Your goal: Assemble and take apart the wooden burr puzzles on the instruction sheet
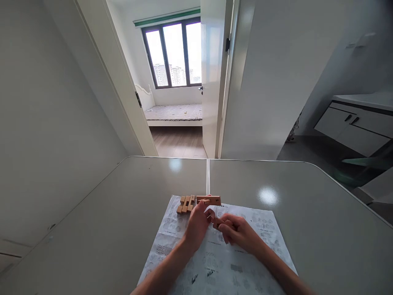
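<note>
My left hand (198,223) is closed on a long wooden puzzle piece (215,200) that bears a dark number, perhaps a 2. This piece lies across the fingertips, just above the top of the printed sheet (221,262). Close to it on the right, my right hand (239,230) pinches a smaller-looking wooden piece (216,223), most of it covered by the fingers. Both hands are over the sheet, their fingers nearly meeting. Several notched wooden pieces (185,204) lie side by side at the sheet's upper left, left of my left hand.
The sheet, printed with small diagrams and text, lies on a glossy grey table (101,229) with a pale seam (208,176) down its middle. Past the far edge an open door (211,82) shows a bed (175,112). A white cabinet (353,121) stands at the right.
</note>
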A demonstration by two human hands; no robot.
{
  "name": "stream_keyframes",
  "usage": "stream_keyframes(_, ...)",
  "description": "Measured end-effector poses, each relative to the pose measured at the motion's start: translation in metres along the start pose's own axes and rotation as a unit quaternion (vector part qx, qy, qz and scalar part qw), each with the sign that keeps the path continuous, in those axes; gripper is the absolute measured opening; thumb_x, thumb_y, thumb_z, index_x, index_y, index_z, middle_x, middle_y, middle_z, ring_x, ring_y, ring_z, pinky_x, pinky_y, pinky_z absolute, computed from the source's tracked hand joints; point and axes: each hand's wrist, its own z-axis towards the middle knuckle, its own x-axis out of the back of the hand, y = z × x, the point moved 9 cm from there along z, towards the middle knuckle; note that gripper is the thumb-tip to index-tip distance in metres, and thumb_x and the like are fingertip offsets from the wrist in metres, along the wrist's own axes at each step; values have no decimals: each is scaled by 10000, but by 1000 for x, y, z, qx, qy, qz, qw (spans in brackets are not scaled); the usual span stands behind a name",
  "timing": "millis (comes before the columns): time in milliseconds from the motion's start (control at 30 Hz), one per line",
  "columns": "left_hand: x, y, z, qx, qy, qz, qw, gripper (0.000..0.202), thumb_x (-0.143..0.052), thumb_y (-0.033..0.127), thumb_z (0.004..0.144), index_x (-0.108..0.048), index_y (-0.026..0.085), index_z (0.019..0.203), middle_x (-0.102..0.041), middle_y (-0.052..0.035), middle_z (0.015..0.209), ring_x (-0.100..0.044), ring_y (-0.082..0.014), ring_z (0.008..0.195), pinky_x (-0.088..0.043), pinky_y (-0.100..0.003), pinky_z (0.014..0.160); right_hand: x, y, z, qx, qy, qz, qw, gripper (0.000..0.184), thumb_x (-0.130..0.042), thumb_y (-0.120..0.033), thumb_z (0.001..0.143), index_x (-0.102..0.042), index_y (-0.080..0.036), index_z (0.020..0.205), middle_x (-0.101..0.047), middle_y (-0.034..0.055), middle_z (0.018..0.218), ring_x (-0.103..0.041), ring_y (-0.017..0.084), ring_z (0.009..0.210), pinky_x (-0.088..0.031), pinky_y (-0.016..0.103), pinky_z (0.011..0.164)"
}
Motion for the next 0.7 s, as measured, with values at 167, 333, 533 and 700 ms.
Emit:
stream_keyframes(167,4,-1,4,-1,-8,-16,1000,521,-719,620,846,-717,166,1102,-702,-96,1090,-515,-126,645,-433,-299,653,1,8,0,-43,-18,110,993,512,-580,-700,912,-559,-211,763,-242,-111,521,-194,75,427,-155,236,431)
stream_keyframes(333,4,-5,4,28,-19,-36,999,658,-642,686,863,-726,112,1172,-688,-139,1105,-504,-146,703,-409,-296,690,13,2,0,-42,21,158,986,463,-643,-674,893,-589,-214,884,-287,-111,526,-204,86,456,-148,240,450)
stream_keyframes(533,-2,-2,2,33,-25,-39,998,711,-584,712,875,-734,78,1162,-665,-130,984,-447,-136,650,-381,-308,671,19,8,0,-50,51,168,983,484,-624,-683,903,-546,-216,806,-289,-99,542,-203,90,469,-140,250,458)
stream_keyframes(700,-3,0,0,37,-16,-58,997,741,-571,731,864,-746,57,1119,-651,-133,964,-423,-131,636,-374,-307,663,16,15,2,-61,48,235,969,458,-651,-648,902,-484,-231,809,-229,-115,570,-130,86,483,-131,242,443)
